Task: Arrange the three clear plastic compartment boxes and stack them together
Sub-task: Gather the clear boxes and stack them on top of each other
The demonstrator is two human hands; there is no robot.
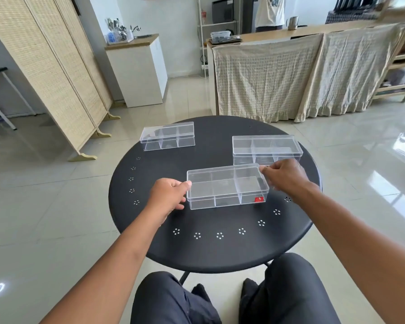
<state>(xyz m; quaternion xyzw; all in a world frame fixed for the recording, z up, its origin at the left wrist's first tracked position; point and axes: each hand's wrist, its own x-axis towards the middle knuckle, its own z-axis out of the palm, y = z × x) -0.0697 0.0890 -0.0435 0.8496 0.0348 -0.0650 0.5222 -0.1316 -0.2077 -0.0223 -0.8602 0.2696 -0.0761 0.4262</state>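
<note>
The near box (227, 185) lay at the middle of the round black table (211, 249), its long axis running left to right across the person's front, with the red label at its front right corner. The left hand (167, 196) pressed thumb and fingers against its left short end, and the right hand (287, 175) pinched its far right corner, so the box was held end to end between both hands; whether it had left the tabletop could not be told. From this box, the right box (267, 148) stood just behind and to the right, almost touching the right hand, its long axis parallel. The left box (167, 136) sat well apart, behind and to the left. The right hand was judged the nearer for any joining move.
</note>
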